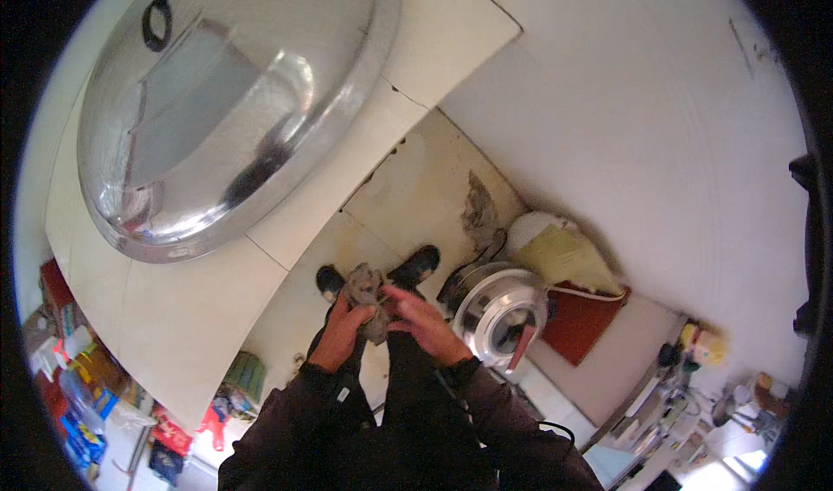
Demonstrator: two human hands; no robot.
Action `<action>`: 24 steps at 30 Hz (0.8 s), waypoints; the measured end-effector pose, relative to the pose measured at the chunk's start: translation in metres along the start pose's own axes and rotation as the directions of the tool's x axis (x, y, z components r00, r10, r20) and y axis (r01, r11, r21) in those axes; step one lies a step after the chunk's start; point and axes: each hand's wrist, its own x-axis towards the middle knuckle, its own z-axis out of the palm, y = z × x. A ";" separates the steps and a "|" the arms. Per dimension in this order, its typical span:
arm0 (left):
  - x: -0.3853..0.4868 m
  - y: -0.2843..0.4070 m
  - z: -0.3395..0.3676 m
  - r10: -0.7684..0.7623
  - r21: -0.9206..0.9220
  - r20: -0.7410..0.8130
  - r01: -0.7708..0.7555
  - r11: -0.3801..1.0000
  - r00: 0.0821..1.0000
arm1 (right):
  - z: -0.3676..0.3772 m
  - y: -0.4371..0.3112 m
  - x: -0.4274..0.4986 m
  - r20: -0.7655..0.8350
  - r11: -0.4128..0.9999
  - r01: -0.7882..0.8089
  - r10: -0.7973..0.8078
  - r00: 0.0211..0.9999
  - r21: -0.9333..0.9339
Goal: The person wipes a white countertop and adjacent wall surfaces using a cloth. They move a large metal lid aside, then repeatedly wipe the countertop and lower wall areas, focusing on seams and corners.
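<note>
Near the bottom middle, my left hand (342,335) grips a crumpled grey-brown cloth (366,283), which bunches above and below the fingers. My right hand (426,325) is at the cloth's right side, its fingertips against or just beside it; whether they pinch it I cannot tell. Both hands are held over my legs, with my dark shoes (416,266) on the tiled floor beyond them. To the upper left, a large domed metal lid (247,100) with a dark ring handle (157,24) lies on a pale tiled stove or counter.
Right of my hands stands a metal pot with a lid (498,312). Behind it are a white sack (566,250) and a red-brown board (582,325). A white wall rises at the right. Cluttered utensils (677,413) lie lower right, coloured packages (91,393) lower left.
</note>
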 end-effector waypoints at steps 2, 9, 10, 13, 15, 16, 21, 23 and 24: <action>0.009 0.002 0.016 -0.060 -0.029 0.052 0.062 0.998 0.997 | -0.017 0.010 -0.009 -0.076 0.976 0.105 -0.091 0.993 0.193; 0.036 0.037 0.106 -0.080 0.153 0.218 0.047 0.987 0.973 | -0.068 0.025 -0.035 -0.369 0.890 0.232 -0.078 0.926 0.394; 0.045 0.043 0.120 -0.077 0.195 0.203 0.037 0.980 0.976 | -0.075 0.024 -0.040 -0.331 0.881 0.240 -0.103 0.938 0.408; 0.078 0.056 0.156 -0.011 0.298 0.225 -0.058 0.953 0.974 | -0.097 0.020 -0.052 -0.334 0.874 0.236 -0.091 0.938 0.425; 0.098 0.060 0.177 -0.008 0.282 0.225 -0.058 0.958 0.974 | -0.111 0.016 -0.056 -0.356 0.878 0.235 -0.080 0.931 0.417; 0.105 0.061 0.185 -0.008 0.277 0.218 -0.054 0.959 0.976 | -0.118 0.014 -0.057 -0.371 0.879 0.230 -0.066 0.926 0.418; 0.123 0.061 0.222 0.064 0.688 0.160 -0.158 0.709 0.985 | -0.143 0.009 -0.066 -0.387 0.878 0.259 -0.094 0.917 0.402; 0.128 0.066 0.236 0.100 0.776 0.165 -0.192 0.600 0.981 | -0.148 0.012 -0.071 -0.423 0.890 0.252 -0.074 0.903 0.381; 0.131 0.070 0.243 0.150 0.847 0.161 -0.215 0.486 0.976 | -0.150 0.015 -0.074 -0.427 0.891 0.262 -0.088 0.900 0.370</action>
